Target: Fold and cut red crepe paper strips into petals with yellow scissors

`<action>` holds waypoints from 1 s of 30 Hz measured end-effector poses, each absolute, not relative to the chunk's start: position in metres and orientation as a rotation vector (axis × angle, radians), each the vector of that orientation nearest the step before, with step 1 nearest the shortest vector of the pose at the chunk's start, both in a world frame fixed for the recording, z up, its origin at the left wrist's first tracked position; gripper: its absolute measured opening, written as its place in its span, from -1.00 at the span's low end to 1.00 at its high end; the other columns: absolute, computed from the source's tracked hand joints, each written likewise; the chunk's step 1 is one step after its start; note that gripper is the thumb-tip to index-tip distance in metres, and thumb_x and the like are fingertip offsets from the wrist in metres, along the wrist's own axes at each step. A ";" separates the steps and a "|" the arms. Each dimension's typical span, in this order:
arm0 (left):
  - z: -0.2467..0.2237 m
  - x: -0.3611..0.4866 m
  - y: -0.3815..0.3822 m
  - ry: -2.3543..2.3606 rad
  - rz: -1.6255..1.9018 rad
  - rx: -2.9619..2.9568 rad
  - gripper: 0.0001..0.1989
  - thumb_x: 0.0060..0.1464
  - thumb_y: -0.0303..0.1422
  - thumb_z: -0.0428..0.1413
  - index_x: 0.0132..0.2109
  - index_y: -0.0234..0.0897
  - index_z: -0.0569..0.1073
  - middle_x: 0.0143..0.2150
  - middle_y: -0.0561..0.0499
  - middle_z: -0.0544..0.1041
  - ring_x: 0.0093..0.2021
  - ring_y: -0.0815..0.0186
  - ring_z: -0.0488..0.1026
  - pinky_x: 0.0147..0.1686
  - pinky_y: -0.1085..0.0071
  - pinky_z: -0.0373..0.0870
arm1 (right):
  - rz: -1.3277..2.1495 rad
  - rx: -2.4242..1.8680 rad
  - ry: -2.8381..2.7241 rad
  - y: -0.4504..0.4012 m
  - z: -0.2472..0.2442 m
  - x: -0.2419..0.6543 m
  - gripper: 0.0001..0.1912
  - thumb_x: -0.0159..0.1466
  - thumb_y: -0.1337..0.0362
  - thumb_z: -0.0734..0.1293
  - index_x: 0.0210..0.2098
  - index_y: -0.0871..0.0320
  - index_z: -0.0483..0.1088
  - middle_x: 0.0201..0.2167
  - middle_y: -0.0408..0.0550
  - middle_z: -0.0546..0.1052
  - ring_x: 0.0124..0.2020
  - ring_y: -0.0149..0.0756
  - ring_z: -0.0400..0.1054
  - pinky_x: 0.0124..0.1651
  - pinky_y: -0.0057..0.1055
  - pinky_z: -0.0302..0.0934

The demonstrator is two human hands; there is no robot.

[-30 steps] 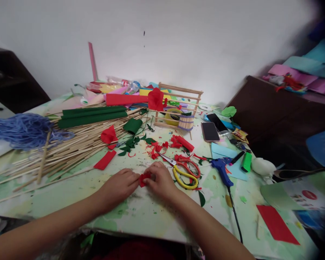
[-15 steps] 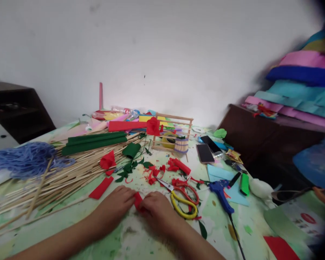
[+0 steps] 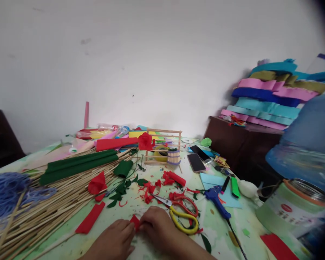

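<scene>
A small piece of red crepe paper (image 3: 135, 221) is between my two hands at the front of the table. My left hand (image 3: 112, 239) has its fingers closed at the paper's left edge. On the other side, my right hand (image 3: 158, 226) pinches it, the fingertips partly hidden. Just right of that hand lie open scissors (image 3: 182, 215) with a yellow and a red handle loop. Beyond the hands are red paper scraps (image 3: 148, 193) and cut green leaves (image 3: 120, 193). A red paper strip (image 3: 90, 217) lies left, touching a thin stick.
Bamboo sticks (image 3: 67, 191), blue yarn (image 3: 7, 193) and green paper rolls (image 3: 78, 166) cover the left. A stick frame (image 3: 165, 132) with a red paper flower (image 3: 145, 141) stands behind. At right are a blue glue gun (image 3: 218, 202), phones (image 3: 196, 162) and a large tin (image 3: 284, 209).
The head view has tilted up and turned right, so the table sits lower and more of the right side shows. Both hands stay at the red paper.
</scene>
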State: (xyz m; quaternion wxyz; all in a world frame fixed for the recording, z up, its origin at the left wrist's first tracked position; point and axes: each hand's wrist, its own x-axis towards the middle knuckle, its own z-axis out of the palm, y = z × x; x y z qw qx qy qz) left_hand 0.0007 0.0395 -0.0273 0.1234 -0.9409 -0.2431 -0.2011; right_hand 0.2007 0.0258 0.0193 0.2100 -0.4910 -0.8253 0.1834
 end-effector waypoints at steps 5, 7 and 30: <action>-0.020 -0.002 0.036 -0.844 -0.631 -2.870 -0.78 0.02 -0.50 0.06 -0.14 -0.29 0.43 -0.26 -0.10 0.54 -0.28 0.19 0.46 -0.27 0.31 0.44 | 0.321 -1.490 -2.313 0.027 0.019 0.193 -0.93 0.22 0.33 0.33 -0.36 0.16 0.46 -0.42 -0.13 0.52 -0.38 -0.39 0.33 -0.34 -0.55 0.07; -0.014 -0.003 0.036 -0.846 -0.610 -2.932 -0.84 0.07 -0.48 0.02 -0.17 -0.31 0.42 -0.27 -0.12 0.53 -0.28 0.18 0.45 -0.27 0.28 0.44 | 0.346 -1.525 -2.310 0.028 0.019 0.191 -0.90 0.25 0.32 0.30 -0.37 0.16 0.44 -0.42 -0.13 0.50 -0.38 -0.39 0.30 -0.33 -0.53 0.05; -0.001 -0.005 0.038 -0.648 -0.247 -3.022 -0.77 0.18 -0.45 -0.02 -0.15 -0.46 0.49 -0.17 -0.25 0.54 -0.17 0.11 0.44 -0.13 0.18 0.38 | 0.309 -1.725 -2.308 0.046 0.013 0.179 -0.82 0.32 0.21 0.21 -0.25 0.10 0.43 -0.30 -0.10 0.53 -0.25 -0.32 0.35 -0.25 -0.45 0.06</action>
